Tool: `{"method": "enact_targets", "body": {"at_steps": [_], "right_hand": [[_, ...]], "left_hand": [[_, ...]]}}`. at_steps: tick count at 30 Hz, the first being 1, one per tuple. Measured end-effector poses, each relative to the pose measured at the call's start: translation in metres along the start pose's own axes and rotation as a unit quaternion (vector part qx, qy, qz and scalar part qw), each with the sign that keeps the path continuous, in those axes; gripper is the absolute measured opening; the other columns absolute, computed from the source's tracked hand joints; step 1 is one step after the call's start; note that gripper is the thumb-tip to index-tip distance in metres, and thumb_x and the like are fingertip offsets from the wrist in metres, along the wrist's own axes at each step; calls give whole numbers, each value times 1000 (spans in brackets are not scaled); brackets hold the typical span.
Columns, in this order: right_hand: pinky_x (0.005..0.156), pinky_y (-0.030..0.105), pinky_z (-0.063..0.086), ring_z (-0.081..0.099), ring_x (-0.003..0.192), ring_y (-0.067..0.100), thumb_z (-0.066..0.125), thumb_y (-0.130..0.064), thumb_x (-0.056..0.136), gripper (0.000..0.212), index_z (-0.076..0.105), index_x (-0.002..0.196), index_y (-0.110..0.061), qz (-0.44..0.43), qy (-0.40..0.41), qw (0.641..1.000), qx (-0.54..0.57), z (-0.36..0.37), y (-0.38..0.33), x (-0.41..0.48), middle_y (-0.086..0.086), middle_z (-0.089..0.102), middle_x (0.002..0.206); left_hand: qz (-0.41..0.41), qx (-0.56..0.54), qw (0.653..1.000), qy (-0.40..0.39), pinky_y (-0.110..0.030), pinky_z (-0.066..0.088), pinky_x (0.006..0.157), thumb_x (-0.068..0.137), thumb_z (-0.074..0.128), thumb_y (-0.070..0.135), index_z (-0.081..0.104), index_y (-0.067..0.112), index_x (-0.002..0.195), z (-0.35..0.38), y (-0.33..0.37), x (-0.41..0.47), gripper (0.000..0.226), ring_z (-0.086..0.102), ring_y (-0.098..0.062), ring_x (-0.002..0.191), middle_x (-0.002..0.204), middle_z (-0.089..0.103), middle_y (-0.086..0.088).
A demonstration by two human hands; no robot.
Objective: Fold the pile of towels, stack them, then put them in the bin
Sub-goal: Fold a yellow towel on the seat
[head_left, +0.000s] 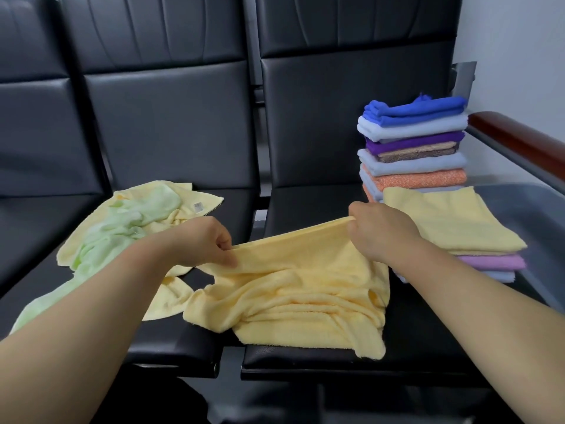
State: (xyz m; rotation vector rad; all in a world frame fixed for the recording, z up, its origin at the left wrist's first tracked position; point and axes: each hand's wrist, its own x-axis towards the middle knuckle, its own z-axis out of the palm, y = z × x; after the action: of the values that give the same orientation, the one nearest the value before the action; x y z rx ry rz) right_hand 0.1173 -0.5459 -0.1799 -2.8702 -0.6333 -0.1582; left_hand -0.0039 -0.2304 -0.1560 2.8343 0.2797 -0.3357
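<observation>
A rumpled yellow towel (299, 298) hangs over the front of the right black seat. My left hand (203, 241) pinches its upper left corner and my right hand (380, 231) pinches its upper right corner, so the top edge runs stretched between them. On the left seat lies an unfolded pile with a pale green towel (122, 228) on top of another yellow towel (195, 198). At the right stands a tall stack of folded towels (412, 148), blue on top. In front of it is a low stack with a folded yellow towel (443, 221) uppermost.
The work surface is a row of black padded seats (171, 123) with a gap between them. A brown wooden armrest (516, 139) and a grey metal side surface (532, 209) border the right. A white wall is behind that.
</observation>
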Motion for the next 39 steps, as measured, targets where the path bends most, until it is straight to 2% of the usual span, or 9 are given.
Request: {"method": "enact_targets", "body": {"at_steps": [7, 15, 19, 27, 30, 32, 35, 37, 39], "right_hand": [[54, 33, 33, 53, 72, 19, 39, -18, 102, 14, 51, 95, -18, 11, 2, 1000, 7, -2, 6, -2, -5, 51, 81], [54, 33, 32, 51, 70, 16, 39, -21, 103, 15, 52, 97, -18, 22, -10, 999, 29, -6, 5, -4, -3, 53, 83], [53, 32, 31, 50, 69, 15, 39, -21, 104, 14, 49, 95, -17, 30, -14, 999, 32, -10, 5, -6, -5, 51, 82], [64, 35, 47, 61, 82, 19, 48, -28, 101, 13, 57, 93, -22, 63, -23, 987, 145, -11, 13, -6, -3, 62, 89], [69, 36, 48, 63, 83, 21, 68, -31, 93, 15, 64, 89, -16, 115, -17, 946, 302, -9, 15, -4, -2, 65, 86], [72, 37, 50, 65, 85, 22, 75, -33, 90, 26, 69, 110, -18, 174, -32, 890, 420, -8, 14, -2, 2, 67, 92], [55, 26, 43, 68, 82, 14, 74, -28, 96, 41, 62, 134, -20, 232, -61, 814, 530, -10, 7, -3, 2, 69, 100], [44, 19, 43, 72, 87, 12, 71, -24, 99, 47, 54, 143, -20, 261, -77, 764, 585, -11, 3, -1, 2, 66, 113], [46, 19, 50, 75, 89, 15, 69, -22, 101, 51, 49, 148, -19, 277, -80, 734, 615, -13, -1, 2, 4, 63, 121]], "left_hand": [[1, -25, 1000, -18, -23, 42, 57, 75, 83, 45, 70, 31, 64, -4, 2, -9, 22, 49, -7, 58, 57, 55, 16], [-19, -54, 998, -4, -22, 39, 58, 78, 85, 44, 72, 18, 75, -10, -3, -16, 30, 47, -9, 60, 61, 52, 11], [-33, -59, 998, 13, -21, 39, 59, 81, 84, 44, 73, 24, 76, -11, -7, -19, 24, 49, -7, 61, 62, 56, 14], [-63, -100, 985, 129, -25, 43, 62, 84, 80, 27, 71, 25, 82, -1, -22, -19, 10, 59, -15, 72, 79, 68, 5], [-100, -157, 969, 161, -29, 42, 60, 84, 79, 24, 67, 22, 88, 6, -30, -15, 13, 56, -19, 69, 85, 66, 1], [-128, -168, 964, 164, -30, 44, 60, 87, 75, 24, 69, 23, 91, 10, -32, -13, 7, 59, -19, 74, 90, 67, 0], [-183, -216, 944, 172, -28, 44, 58, 86, 68, 16, 71, 13, 86, 14, -35, -8, 4, 58, -22, 68, 80, 66, -3], [-223, -282, 917, 171, -25, 34, 50, 85, 60, 9, 69, 2, 84, 17, -39, -4, 12, 46, -24, 58, 65, 56, -6], [-255, -351, 884, 175, -24, 26, 48, 85, 53, 6, 65, -1, 87, 19, -42, 0, 14, 42, -23, 61, 64, 51, -9]]}}
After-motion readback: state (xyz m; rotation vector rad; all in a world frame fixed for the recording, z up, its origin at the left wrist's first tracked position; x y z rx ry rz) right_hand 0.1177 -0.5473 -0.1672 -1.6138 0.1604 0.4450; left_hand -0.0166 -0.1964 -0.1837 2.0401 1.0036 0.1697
